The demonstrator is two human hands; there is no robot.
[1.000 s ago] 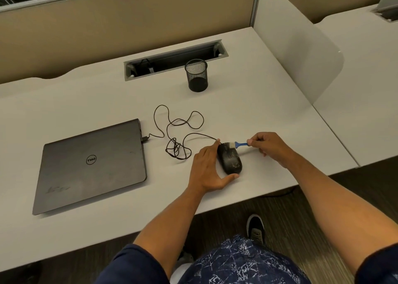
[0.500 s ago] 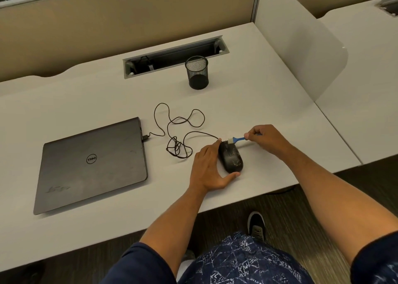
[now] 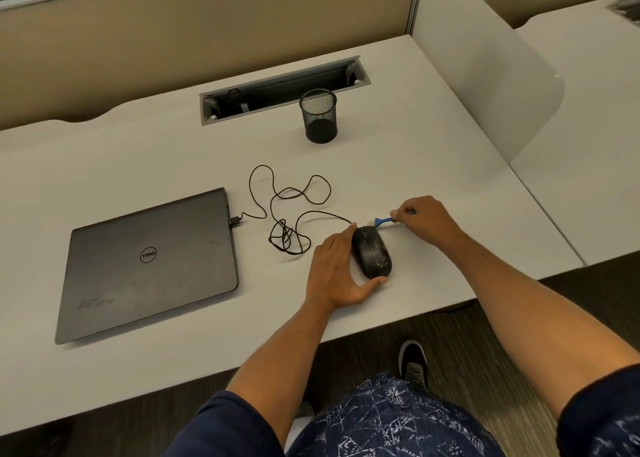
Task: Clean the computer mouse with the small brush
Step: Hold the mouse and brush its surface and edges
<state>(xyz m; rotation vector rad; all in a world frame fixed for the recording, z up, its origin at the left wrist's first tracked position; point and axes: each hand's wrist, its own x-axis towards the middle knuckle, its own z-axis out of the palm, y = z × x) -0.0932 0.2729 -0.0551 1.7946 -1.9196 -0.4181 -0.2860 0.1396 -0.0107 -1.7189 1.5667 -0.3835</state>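
Note:
A black wired computer mouse [image 3: 372, 255] lies on the white desk near its front edge. My left hand [image 3: 334, 269] holds it from the left side, thumb curled under its near end. My right hand [image 3: 424, 218] pinches the blue handle of a small brush [image 3: 382, 220]. The brush's pale bristle end points left and sits just past the front right corner of the mouse. The mouse's thin black cable [image 3: 289, 210] loops across the desk to the laptop.
A closed dark laptop [image 3: 149, 262] lies to the left, the cable plugged into its right side. A black mesh pen cup [image 3: 319, 115] stands behind, in front of a cable slot [image 3: 282, 89]. A white divider panel [image 3: 485, 75] borders the desk's right.
My right hand has drawn the brush back from the top front of the mouse to just beyond its front right corner. The left hand has kept its hold on the mouse.

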